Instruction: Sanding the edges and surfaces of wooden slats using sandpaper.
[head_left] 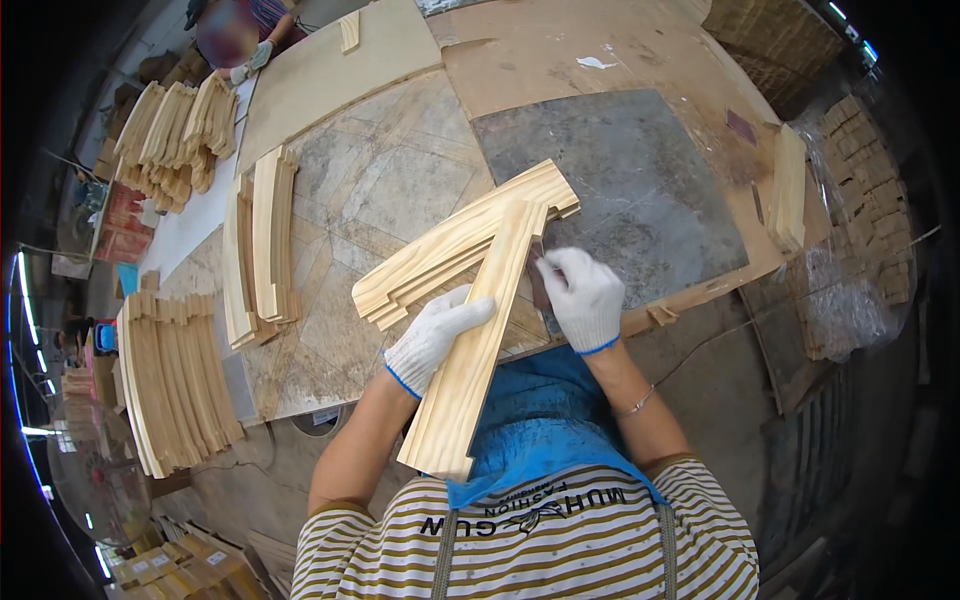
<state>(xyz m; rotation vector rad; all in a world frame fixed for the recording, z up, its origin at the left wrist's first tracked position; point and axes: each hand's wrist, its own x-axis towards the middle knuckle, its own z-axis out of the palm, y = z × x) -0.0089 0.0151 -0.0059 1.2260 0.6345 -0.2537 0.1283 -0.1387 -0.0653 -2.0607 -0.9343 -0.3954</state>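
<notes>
My left hand, in a white knit glove, is closed around a pale wooden moulded piece that slants from my apron up over the table. Its far end, with a stepped notch, lies across a second, slightly curved wooden piece on the tabletop. Beside that notched end is my gloved right hand, slightly blurred, its fingers pinched on a thin dark brown sheet that looks like sandpaper. The sheet is right by the held piece's edge; whether it touches the wood I cannot tell.
Stacked wooden pieces stand left on the worn table, with more stacks at its left edge and farther back. One piece lies at the right edge. A gloved co-worker is far left. Plastic-wrapped wood stands right.
</notes>
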